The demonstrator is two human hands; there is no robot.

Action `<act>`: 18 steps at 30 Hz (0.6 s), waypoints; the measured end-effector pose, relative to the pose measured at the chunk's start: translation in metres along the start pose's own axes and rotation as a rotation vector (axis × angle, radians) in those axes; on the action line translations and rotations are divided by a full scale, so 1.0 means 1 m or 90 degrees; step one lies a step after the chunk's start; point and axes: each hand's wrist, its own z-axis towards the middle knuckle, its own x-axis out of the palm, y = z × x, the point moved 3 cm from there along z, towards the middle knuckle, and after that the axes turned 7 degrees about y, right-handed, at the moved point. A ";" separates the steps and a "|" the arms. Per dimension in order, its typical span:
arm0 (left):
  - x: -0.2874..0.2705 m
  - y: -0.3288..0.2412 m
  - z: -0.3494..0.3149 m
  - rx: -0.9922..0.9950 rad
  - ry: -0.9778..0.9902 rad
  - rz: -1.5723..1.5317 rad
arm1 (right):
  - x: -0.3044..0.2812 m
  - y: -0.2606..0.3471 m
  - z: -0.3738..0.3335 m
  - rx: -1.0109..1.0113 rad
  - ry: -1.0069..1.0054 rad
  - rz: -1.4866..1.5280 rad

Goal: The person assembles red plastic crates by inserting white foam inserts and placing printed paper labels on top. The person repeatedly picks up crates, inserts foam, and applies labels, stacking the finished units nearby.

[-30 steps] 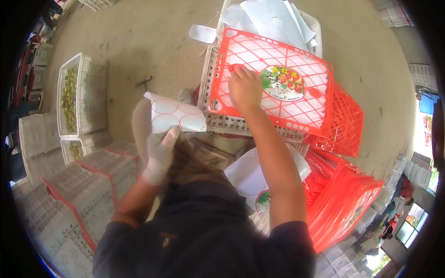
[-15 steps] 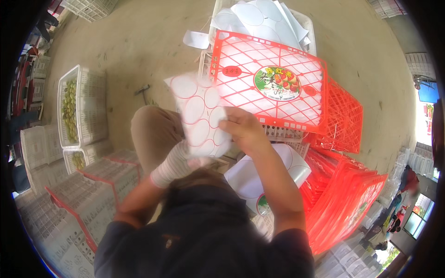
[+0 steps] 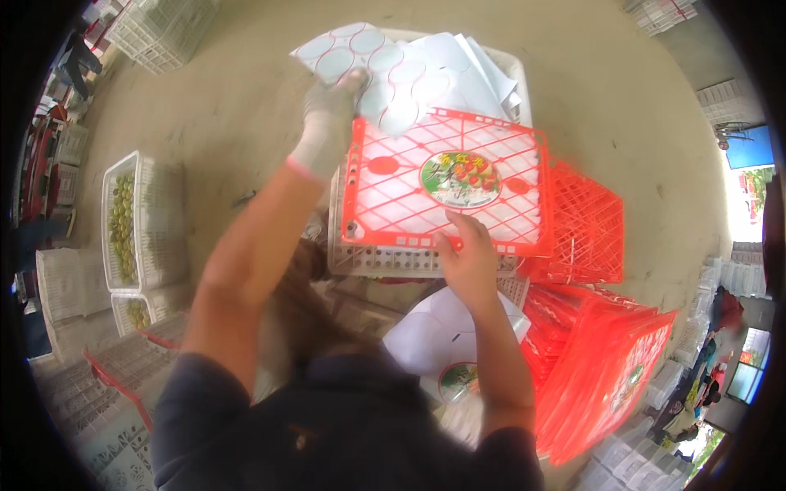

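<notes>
In my gloved left hand (image 3: pixel 332 106) is a sheet of oval stickers or empty sticker backing (image 3: pixel 381 61), pinched at its near edge and held out over a pile of white sheets (image 3: pixel 471 69). Below it lies a red lattice plastic panel (image 3: pixel 393 217) with white material under its mesh. An oval fruit label (image 3: pixel 461 180) sits on the panel's middle. My bare right hand (image 3: pixel 471 262) rests at the panel's near edge, fingers apart, a fingertip close to the label's lower rim. Whether that fingertip touches the label I cannot tell.
A white perforated crate (image 3: pixel 377 260) supports the panel. To the right stand a red mesh crate (image 3: pixel 585 221) and a leaning stack of red panels (image 3: pixel 598 368). Curled white sheets (image 3: pixel 430 331) lie near my body. At left is a white crate of green fruit (image 3: pixel 123 217).
My left hand has carried the sheet forward, away from my body, to the pile of white sheets. My right hand has let go of the sheet and come down to the panel's near edge.
</notes>
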 end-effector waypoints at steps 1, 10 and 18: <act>0.019 0.009 0.025 -0.076 -0.018 0.036 | -0.004 -0.005 -0.003 -0.015 -0.011 -0.057; -0.020 0.116 0.199 -0.230 -0.171 0.449 | 0.037 -0.022 0.000 -0.231 0.068 -0.285; 0.039 0.000 -0.057 0.014 0.295 0.228 | 0.025 -0.046 -0.006 -0.261 0.145 -0.390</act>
